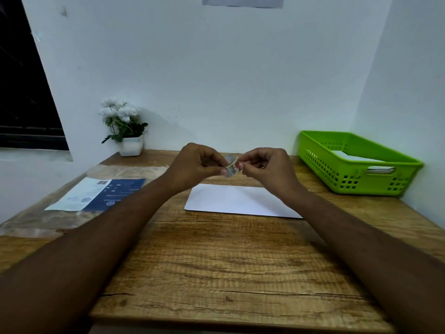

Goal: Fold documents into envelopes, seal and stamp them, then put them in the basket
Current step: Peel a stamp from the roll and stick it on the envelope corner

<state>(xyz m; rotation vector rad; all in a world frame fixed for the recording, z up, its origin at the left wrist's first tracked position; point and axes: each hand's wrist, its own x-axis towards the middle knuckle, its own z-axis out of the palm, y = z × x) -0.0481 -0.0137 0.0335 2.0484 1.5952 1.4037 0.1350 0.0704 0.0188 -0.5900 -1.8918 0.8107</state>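
Wooden table [228,266], bare grain nearest the camera. Both forearms reach in from the near edge and meet above the table's middle. White envelope [238,201] lies flat just beyond centre, under the hands, its right end hidden by the right forearm. Left hand [195,165] and right hand [267,166] are raised above the envelope, fingers curled, each pinching one side of a small stamp [232,168]; stamp is bent, off the table, print too small to read. Left side: clear plastic packet [96,196] with a blue-and-white printed sheet inside, flat on the table. Far right: green basket [354,179], perforated walls, white paper inside. Far left against the wall: white pot of white flowers [125,131].
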